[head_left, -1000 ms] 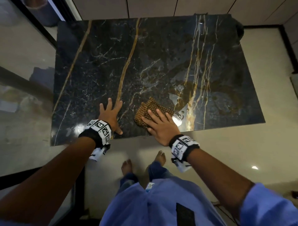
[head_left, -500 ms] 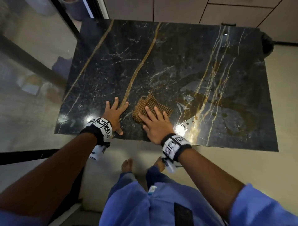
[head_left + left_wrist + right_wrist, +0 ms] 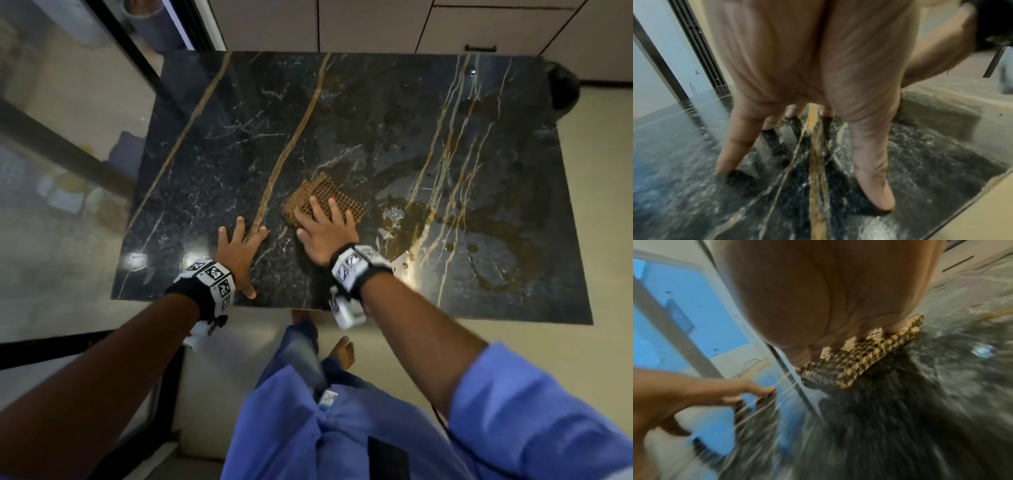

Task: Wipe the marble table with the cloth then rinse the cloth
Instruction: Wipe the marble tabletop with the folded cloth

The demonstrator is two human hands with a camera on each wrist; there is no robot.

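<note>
Cloth [image 3: 323,202] lies on the marble table [image 3: 376,113], pressed flat under the right hand [image 3: 325,236], fingers straight; left hand [image 3: 238,251], fingers spread, rests alongside.

- A beige tiled floor [image 3: 609,212] spread at three o'clock.
- Pale cabinet doors [image 3: 370,24] stood at twelve o'clock, one with a dark handle [image 3: 480,48].
- A black-framed glass panel [image 3: 68,144] filled nine o'clock.
- A bare foot [image 3: 343,354] stood at six o'clock.
</note>
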